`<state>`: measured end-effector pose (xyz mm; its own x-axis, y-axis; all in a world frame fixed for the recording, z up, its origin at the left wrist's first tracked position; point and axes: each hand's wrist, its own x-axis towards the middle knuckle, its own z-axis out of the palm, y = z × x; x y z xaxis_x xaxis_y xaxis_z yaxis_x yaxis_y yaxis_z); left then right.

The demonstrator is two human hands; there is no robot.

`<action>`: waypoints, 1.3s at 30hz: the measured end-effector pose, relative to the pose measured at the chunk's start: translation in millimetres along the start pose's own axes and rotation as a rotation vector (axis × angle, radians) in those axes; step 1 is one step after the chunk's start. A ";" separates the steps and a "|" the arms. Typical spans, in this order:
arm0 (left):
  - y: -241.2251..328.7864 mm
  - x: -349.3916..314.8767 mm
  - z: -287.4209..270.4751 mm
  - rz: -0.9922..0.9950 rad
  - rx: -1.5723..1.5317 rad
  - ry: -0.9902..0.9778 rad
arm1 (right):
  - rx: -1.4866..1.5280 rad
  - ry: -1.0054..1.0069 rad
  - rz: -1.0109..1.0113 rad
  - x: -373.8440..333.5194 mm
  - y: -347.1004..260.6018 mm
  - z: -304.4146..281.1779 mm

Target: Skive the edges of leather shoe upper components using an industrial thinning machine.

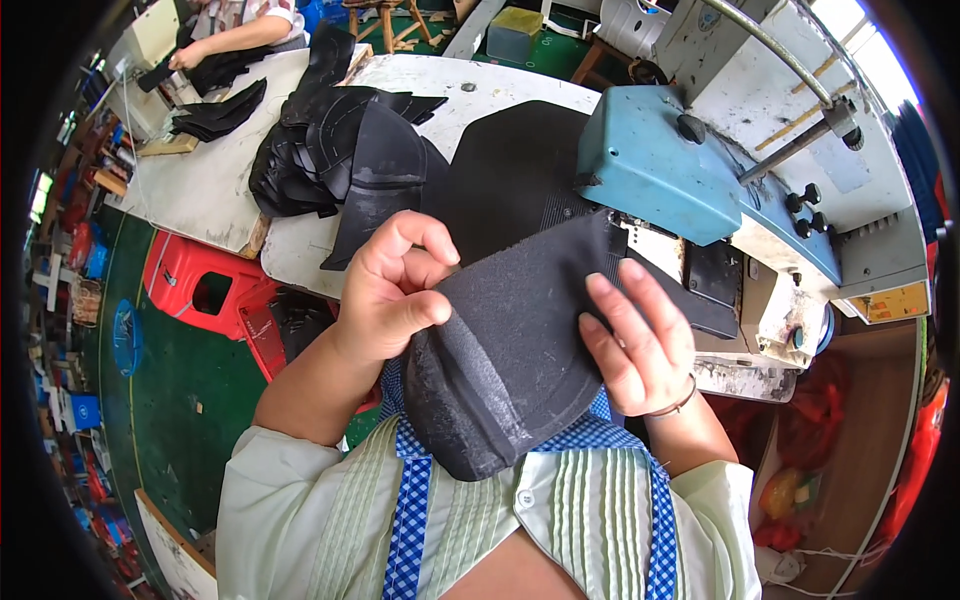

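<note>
Between my hands, in front of my chest, I hold a black curved fabric piece [530, 335], perhaps a shoe part, with a greyish scuffed band across its lower left. My left hand [395, 290] pinches its left edge, thumb in front and forefinger bent above. On the right side, the fingers of my right hand [640, 340] lie over its face; the thumb is hidden behind it. The piece's upper tip reaches close to a blue sewing machine [665, 165]. Behind it lies a larger flat black sheet [515, 170] on the white worktable [400, 75].
A pile of similar black pieces [335, 160] stands on the table at left, with a smaller stack [220, 112] beyond. Red plastic stools [205, 285] are below the table's left side. A person [240, 30] handles black material at the far left. A wooden compartment [865, 430] is at right.
</note>
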<state>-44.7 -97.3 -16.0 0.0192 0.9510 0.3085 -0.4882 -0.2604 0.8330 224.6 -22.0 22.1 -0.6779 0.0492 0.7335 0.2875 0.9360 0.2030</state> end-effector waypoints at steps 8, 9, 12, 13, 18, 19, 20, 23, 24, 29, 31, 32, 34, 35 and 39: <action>31.5 29.6 -18.9 -0.469 0.123 -0.300 | 0.070 -0.254 0.139 -15.6 -0.3 2.7; 34.4 31.2 -16.7 -0.526 0.246 -0.265 | 0.061 -0.317 0.128 -15.5 -1.1 4.3; 37.5 35.0 -10.8 -0.470 0.306 -0.198 | 0.086 -0.305 0.154 -15.2 0.7 6.7; 32.3 37.1 -4.3 -0.419 0.365 -0.137 | 0.127 -0.311 0.183 -15.3 3.1 6.9; 29.3 48.3 24.9 -0.248 0.929 -0.162 | 0.226 -0.319 0.313 -16.4 18.7 9.4; 24.8 51.9 28.7 -0.037 1.142 -0.286 | 0.220 -0.334 0.318 -15.9 21.4 9.3; 24.4 50.6 38.4 -0.080 1.217 -0.283 | 0.229 -0.333 0.304 -12.4 21.3 10.1; 2.9 54.5 44.3 0.083 1.386 -0.355 | 0.284 -0.320 0.319 -9.6 20.9 12.8; -1.5 58.4 44.4 0.114 1.434 -0.387 | 0.287 -0.317 0.322 -9.3 21.6 13.5; 3.2 75.0 50.5 0.036 1.462 -0.469 | 0.226 -0.287 0.394 -8.0 23.2 14.0; 4.8 79.2 50.4 0.047 1.446 -0.479 | 0.253 -0.275 0.415 -9.1 24.3 16.6; 5.9 80.9 51.2 0.048 1.416 -0.479 | 0.278 -0.265 0.435 -9.7 24.2 16.4; 5.7 85.4 50.0 0.048 1.385 -0.481 | 0.278 -0.272 0.445 -9.4 26.2 15.0; 5.1 90.0 47.5 0.038 1.365 -0.498 | 0.279 -0.277 0.451 -8.9 28.1 15.3; 6.2 96.6 45.3 0.012 1.349 -0.512 | 0.282 -0.261 0.460 -8.7 32.2 17.4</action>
<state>-6.3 -14.6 39.8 0.4673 0.8600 0.2052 0.6854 -0.4990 0.5303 228.0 13.8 10.9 -0.6805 0.5216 0.5147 0.4239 0.8531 -0.3041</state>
